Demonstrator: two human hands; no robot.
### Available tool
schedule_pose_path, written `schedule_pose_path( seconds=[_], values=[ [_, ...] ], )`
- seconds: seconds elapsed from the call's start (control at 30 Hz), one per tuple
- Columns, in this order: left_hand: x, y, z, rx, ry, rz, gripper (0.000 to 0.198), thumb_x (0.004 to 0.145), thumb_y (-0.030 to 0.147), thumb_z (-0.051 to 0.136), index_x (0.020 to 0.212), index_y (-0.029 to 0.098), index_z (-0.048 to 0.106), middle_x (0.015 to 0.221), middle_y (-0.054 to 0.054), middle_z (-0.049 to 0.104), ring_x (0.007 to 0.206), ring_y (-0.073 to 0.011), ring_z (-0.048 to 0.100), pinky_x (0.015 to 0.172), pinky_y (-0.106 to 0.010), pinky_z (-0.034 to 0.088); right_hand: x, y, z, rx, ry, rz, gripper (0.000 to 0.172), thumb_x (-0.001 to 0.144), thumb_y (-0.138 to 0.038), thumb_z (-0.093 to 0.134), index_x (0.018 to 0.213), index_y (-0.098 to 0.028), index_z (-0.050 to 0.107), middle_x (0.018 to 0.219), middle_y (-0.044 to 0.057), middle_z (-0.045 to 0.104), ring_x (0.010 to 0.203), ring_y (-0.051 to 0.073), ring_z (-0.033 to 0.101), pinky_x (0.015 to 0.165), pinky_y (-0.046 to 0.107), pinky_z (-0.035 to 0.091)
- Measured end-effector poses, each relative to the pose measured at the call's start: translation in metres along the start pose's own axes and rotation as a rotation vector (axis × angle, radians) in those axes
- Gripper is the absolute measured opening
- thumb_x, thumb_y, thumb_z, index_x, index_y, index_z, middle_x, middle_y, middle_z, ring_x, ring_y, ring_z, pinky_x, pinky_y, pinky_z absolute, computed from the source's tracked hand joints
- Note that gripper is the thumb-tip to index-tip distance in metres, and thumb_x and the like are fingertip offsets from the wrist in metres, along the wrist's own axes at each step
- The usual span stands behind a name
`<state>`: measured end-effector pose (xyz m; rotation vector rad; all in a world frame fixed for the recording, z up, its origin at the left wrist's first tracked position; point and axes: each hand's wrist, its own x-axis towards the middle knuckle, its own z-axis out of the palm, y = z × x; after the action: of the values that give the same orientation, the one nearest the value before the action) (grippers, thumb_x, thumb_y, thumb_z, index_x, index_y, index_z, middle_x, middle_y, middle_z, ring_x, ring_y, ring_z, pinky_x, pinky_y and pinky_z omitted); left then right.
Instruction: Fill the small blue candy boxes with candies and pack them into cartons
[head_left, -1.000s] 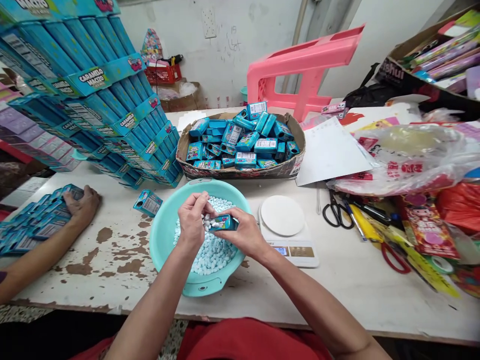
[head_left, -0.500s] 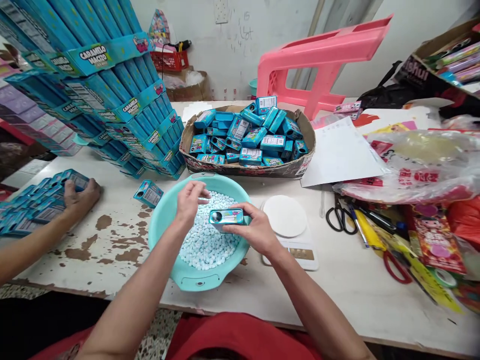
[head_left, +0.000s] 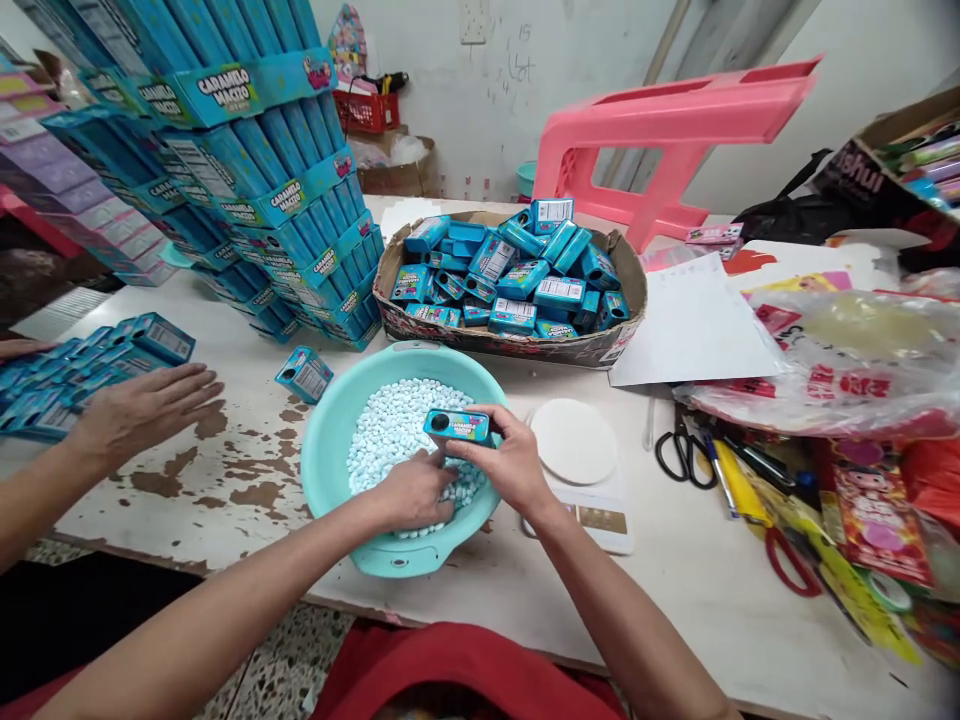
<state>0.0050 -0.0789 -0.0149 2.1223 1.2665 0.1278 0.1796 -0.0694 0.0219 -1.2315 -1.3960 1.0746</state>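
A teal plastic basin (head_left: 330, 440) full of small pale blue candies (head_left: 386, 430) sits on the table in front of me. My right hand (head_left: 506, 465) grips a small blue candy box (head_left: 457, 425) level above the basin's right side, its round hole facing me. My left hand (head_left: 416, 492) is down in the candies just under the box, fingers curled into the pile; what they hold is hidden. Behind the basin stands a cardboard tray (head_left: 600, 345) heaped with more small blue boxes (head_left: 517, 275).
A white scale (head_left: 577, 445) is right of the basin. One loose blue box (head_left: 304, 374) lies left of it. Another person's hand (head_left: 142, 410) rests flat by flattened blue cartons (head_left: 60, 375). Stacked blue display cartons (head_left: 277, 190) rise behind. Scissors (head_left: 682, 450), bags and wrappers crowd the right.
My left hand dropped from above the box's opening down into the candies. The right hand kept the box, turning it level. The other person's hand slid right, off the flattened cartons.
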Motion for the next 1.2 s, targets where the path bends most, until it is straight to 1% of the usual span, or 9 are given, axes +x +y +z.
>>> schedule_pose_path(
  seconds=[0.13,0.23,0.33,0.4,0.47,0.6,0.77,0.97,1.2],
  values=[
    [-0.015,-0.014,-0.014,0.031,0.035,-0.130,0.019,0.060,0.019,0.058,0.077,0.020,0.066,0.078,-0.008,0.062,0.068,-0.0250,0.058,0.060,-0.031,0.041,-0.007,0.006,0.003,-0.040,0.042,-0.020,0.039,0.066,-0.037,0.075,0.100,-0.022,0.064,0.098,0.003,0.067,0.091,0.022,0.062,0.082,0.036,0.049],
    [-0.022,-0.016,-0.032,-0.306,0.136,-0.289,0.008,0.061,0.023,0.063,0.069,0.021,0.063,0.061,-0.002,0.057,0.055,-0.0177,0.054,0.049,-0.023,0.036,-0.008,0.007,0.003,-0.091,0.051,-0.065,0.036,0.066,-0.035,0.075,0.099,-0.023,0.063,0.098,0.003,0.066,0.091,0.022,0.061,0.081,0.035,0.048],
    [-0.026,-0.004,-0.052,-0.776,0.260,-0.443,0.017,0.065,0.033,0.068,0.073,0.020,0.059,0.053,0.002,0.049,0.043,-0.0114,0.045,0.037,-0.018,0.025,-0.007,0.005,0.006,-0.155,0.041,-0.102,0.034,0.067,-0.032,0.075,0.098,-0.023,0.062,0.096,0.002,0.065,0.091,0.021,0.061,0.080,0.034,0.047],
    [-0.024,0.009,-0.061,-1.048,0.428,-0.367,0.021,0.066,0.034,0.069,0.074,0.020,0.056,0.056,0.002,0.051,0.043,-0.0097,0.045,0.035,-0.016,0.024,-0.007,0.003,0.010,-0.217,0.014,-0.121,0.032,0.067,-0.027,0.074,0.096,-0.024,0.062,0.095,0.002,0.065,0.090,0.021,0.061,0.079,0.033,0.047],
    [-0.017,0.023,-0.064,-1.253,0.629,-0.211,0.021,0.068,0.031,0.069,0.077,0.019,0.055,0.065,0.000,0.056,0.049,-0.0102,0.051,0.037,-0.016,0.031,-0.009,-0.001,0.016,-0.280,-0.035,-0.144,0.030,0.066,-0.022,0.074,0.093,-0.023,0.062,0.091,0.002,0.065,0.088,0.021,0.060,0.077,0.033,0.046],
    [0.002,0.041,-0.061,-1.423,0.885,-0.092,0.018,0.070,0.028,0.065,0.081,0.018,0.055,0.067,0.001,0.057,0.062,-0.0142,0.060,0.052,-0.022,0.047,-0.012,-0.009,0.027,-0.330,-0.114,-0.177,0.032,0.064,-0.023,0.075,0.093,-0.023,0.062,0.089,0.002,0.065,0.086,0.022,0.061,0.076,0.033,0.046],
    [0.011,0.044,-0.061,-1.433,0.919,-0.087,0.018,0.071,0.030,0.065,0.075,0.017,0.053,0.064,0.003,0.056,0.060,-0.0127,0.059,0.057,-0.024,0.049,-0.011,-0.012,0.028,-0.345,-0.095,-0.161,0.033,0.063,-0.022,0.075,0.093,-0.022,0.063,0.089,0.002,0.065,0.087,0.022,0.060,0.078,0.033,0.045],
    [0.014,0.044,-0.064,-1.364,0.909,-0.090,0.017,0.073,0.029,0.065,0.076,0.018,0.053,0.056,0.005,0.049,0.050,-0.0108,0.053,0.047,-0.022,0.044,-0.009,-0.008,0.023,-0.198,-0.109,-0.135,0.035,0.061,-0.024,0.078,0.093,-0.023,0.065,0.088,0.000,0.065,0.085,0.019,0.060,0.077,0.030,0.045],
    [0.018,0.049,-0.059,-1.297,0.916,-0.050,0.016,0.075,0.027,0.064,0.076,0.017,0.052,0.061,0.004,0.051,0.055,-0.0101,0.054,0.049,-0.020,0.044,-0.006,-0.008,0.022,-0.124,-0.098,-0.086,0.034,0.060,-0.020,0.078,0.092,-0.023,0.066,0.088,-0.001,0.064,0.086,0.018,0.059,0.078,0.029,0.044]
  ],
)
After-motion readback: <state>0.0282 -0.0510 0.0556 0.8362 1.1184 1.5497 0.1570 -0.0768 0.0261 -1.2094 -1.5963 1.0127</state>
